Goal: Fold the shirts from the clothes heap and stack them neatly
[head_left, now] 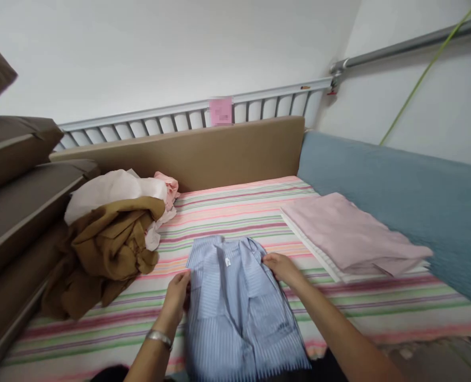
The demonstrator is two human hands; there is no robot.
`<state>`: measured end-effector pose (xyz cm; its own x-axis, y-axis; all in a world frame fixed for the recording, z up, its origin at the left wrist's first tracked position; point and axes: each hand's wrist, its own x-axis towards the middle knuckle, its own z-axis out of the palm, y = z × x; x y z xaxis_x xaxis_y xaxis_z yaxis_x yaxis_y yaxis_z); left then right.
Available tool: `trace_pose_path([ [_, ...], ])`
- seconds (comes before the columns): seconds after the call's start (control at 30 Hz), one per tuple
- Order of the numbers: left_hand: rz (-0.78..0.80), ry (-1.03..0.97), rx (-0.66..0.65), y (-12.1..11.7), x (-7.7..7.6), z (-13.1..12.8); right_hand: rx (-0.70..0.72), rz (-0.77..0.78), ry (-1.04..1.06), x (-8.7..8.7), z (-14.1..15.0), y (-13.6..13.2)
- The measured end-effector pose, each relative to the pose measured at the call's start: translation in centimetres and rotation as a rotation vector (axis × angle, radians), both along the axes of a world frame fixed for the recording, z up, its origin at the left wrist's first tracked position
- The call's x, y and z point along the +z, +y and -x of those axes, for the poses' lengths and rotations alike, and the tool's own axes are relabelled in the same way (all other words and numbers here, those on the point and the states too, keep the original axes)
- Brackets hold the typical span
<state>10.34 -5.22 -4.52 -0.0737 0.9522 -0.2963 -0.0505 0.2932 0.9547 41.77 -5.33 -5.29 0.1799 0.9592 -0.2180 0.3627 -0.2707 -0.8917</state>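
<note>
A blue-and-white striped shirt (209, 302) lies spread in front of me, its front parted down the middle and a small white label (228, 261) showing at the neck. My left hand (177, 294) is closed on the shirt's left edge, its fingertips partly hidden. On the opposite side my right hand (281, 267) pinches the right edge near the shoulder. The shirt's lower end blurs at the bottom of the view, close to my body.
Folded pink cloth (339, 225) lies over white cloth at right. A crumpled brown garment (116, 244), white cloth (116, 191) and pink cloth (170, 185) form a heap at left, beside stacked cushions (20, 201). Beige (239, 154) and blue panels (378, 185) border the striped cover (235, 207).
</note>
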Motion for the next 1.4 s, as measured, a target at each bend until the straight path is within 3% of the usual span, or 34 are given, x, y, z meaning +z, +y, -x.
trace_pose_path([
  [0.17, -0.022, 0.139, -0.102, 0.8, 0.1, -1.1, 0.055, -0.2, -0.309, 0.7, 0.8, 0.3],
  [0.3, 0.0, 0.204, -0.142, 1.4, -0.2, -1.8, 0.139, -0.155, -0.477, -0.2, 1.3, 0.6],
  [0.53, -0.103, 0.449, -0.016, 3.3, 0.9, -2.1, 0.067, -0.159, -0.359, 0.5, 1.6, 1.3],
  [0.73, -0.236, 0.69, -0.116, 3.1, 1.1, -3.3, 0.113, -0.212, -0.271, 0.6, 3.0, 1.0],
  [0.83, -0.304, 0.775, -0.087, 2.9, 1.4, -3.4, 0.116, -0.236, -0.205, 0.7, 2.8, 1.2],
  [1.0, -0.574, 1.059, -0.115, 3.8, 1.8, -4.8, 0.113, -0.277, -0.483, 2.2, 4.1, 3.0],
  [1.17, -0.606, 0.997, -0.17, 5.0, 1.5, -5.1, 0.267, -0.353, -0.699, 3.3, 5.4, 5.4],
  [1.27, -0.635, 0.871, -0.163, 4.4, 1.6, -3.8, 0.306, -0.415, -0.62, 4.0, 4.4, 4.9],
  [1.4, -0.669, 0.744, -0.27, 2.6, 2.1, -2.9, 0.361, -0.484, -0.49, 5.3, 3.4, 3.1],
])
